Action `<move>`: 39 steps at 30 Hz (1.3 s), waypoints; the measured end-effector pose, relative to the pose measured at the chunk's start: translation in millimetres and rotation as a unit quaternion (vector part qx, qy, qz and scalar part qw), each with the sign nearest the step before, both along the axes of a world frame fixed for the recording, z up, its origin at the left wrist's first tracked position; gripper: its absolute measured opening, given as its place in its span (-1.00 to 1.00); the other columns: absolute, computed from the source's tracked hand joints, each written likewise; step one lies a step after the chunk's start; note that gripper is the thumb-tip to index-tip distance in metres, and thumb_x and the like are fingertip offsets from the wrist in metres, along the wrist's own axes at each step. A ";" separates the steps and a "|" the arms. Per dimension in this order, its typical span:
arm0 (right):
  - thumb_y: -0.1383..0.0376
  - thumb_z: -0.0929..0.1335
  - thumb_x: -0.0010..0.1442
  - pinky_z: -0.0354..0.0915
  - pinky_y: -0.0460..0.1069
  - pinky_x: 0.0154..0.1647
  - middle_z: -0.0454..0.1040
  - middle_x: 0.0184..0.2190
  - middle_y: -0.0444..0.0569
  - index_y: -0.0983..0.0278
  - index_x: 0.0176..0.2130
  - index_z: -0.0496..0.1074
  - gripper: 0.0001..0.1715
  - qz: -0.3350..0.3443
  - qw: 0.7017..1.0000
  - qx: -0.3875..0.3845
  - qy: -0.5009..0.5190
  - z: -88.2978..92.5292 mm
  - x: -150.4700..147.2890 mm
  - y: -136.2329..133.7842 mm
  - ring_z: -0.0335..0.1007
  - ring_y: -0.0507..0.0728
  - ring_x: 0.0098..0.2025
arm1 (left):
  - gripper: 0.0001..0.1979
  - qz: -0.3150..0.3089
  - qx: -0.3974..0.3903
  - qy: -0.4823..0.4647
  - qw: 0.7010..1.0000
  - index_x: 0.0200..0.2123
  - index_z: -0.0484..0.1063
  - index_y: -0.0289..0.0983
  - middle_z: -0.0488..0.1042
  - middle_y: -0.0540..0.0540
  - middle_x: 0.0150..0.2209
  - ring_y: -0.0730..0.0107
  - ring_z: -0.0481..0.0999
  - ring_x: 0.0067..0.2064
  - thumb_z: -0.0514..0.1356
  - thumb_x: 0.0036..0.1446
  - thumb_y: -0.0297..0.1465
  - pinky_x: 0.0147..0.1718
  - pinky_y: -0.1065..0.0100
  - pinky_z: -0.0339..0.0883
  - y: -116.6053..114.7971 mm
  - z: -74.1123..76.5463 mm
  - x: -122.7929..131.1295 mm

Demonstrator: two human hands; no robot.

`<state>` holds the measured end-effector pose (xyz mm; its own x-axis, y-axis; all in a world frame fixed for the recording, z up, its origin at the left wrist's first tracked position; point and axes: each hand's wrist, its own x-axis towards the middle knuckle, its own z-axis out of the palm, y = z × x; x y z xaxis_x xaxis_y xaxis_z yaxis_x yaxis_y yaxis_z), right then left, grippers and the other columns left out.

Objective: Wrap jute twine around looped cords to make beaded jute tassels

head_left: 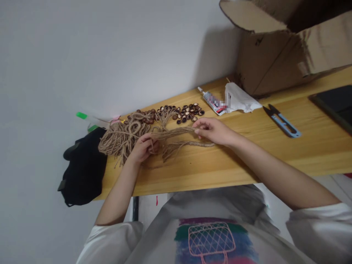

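left hand (pixel 143 148): pinches strands (pixel 176 132) just right of the twine heap (pixel 117 142)
right hand (pixel 212 131): pinches their farther end, seemingly to hold them straight
wrapped cord (pixel 202 144): right of the heap
snips (pixel 277 117): well right of the heap, perhaps for easy reach

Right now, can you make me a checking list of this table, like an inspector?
Surface: wooden table, pale and striped.
Job's things: rope strands between the hands; a wrapped rope piece lying nearer the person; a rope pile at the left; small brown pieces behind.
Clutter: tube, white cloth, blue-handled scissors, black cloth thing at the left end.
Hands: left hand and right hand both hold the strands.
Cables: nothing seen.
Surroundings: grey wall; open cardboard box, back right.
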<state>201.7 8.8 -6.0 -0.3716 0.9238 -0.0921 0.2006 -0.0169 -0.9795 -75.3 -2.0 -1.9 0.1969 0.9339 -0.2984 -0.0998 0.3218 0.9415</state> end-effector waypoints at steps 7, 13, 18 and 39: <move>0.30 0.33 0.01 0.00 -0.14 -0.60 0.35 -0.64 -0.20 0.32 -0.33 0.35 -0.84 -0.001 1.000 -0.006 0.005 -1.7 -0.2 0.9 0.12 -0.05 -0.63 | -0.67 -0.009 0.089 0.203 0.975 -0.28 0.46 -0.28 0.47 -0.01 -0.36 0.53 0.37 -0.45 0.21 -0.24 -0.50 -0.52 0.50 0.24 -6.0 11.8 -7.2; 0.30 0.32 0.03 0.03 -0.14 -0.58 0.36 -0.62 -0.18 0.34 -0.33 0.36 -0.84 0.018 1.000 0.004 0.004 -1.4 -1.2 -1.8 0.14 -0.05 -0.62 | -0.52 -0.115 0.320 0.523 0.782 -0.09 0.45 -0.30 0.40 -0.16 -0.04 0.19 0.35 0.04 0.04 -0.14 -0.58 0.08 0.09 0.21 -15.0 36.2 8.8; 0.28 0.31 0.04 -0.01 -0.14 -0.60 0.34 -0.61 -0.19 0.35 -0.30 0.37 -0.80 0.059 0.998 0.013 0.020 1.3 -2.2 -6.1 0.10 -0.07 -0.62 | -0.68 -0.140 0.413 0.517 0.737 -0.07 0.43 -0.33 0.46 -0.22 -0.02 0.18 0.38 0.06 0.12 0.08 -0.44 0.08 0.12 0.21 -1.8 39.0 52.8; 0.30 0.32 0.03 -0.03 -0.14 -0.61 0.33 -0.63 -0.19 0.36 -0.34 0.38 -0.83 0.028 0.999 -0.031 0.009 0.2 -2.4 -4.4 0.07 -0.07 -0.64 | -0.80 -0.230 0.443 0.562 0.659 -0.33 0.50 -0.31 0.55 -0.16 -0.29 0.28 0.49 -0.25 0.09 0.21 -0.38 -0.24 0.28 0.32 -5.0 26.4 87.6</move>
<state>199.3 4.4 -5.8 -0.4244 0.8944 -0.1412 0.1847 -0.0671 -0.9805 12.3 -7.1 24.5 0.6404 0.7578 0.1251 0.7373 -0.6521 0.1763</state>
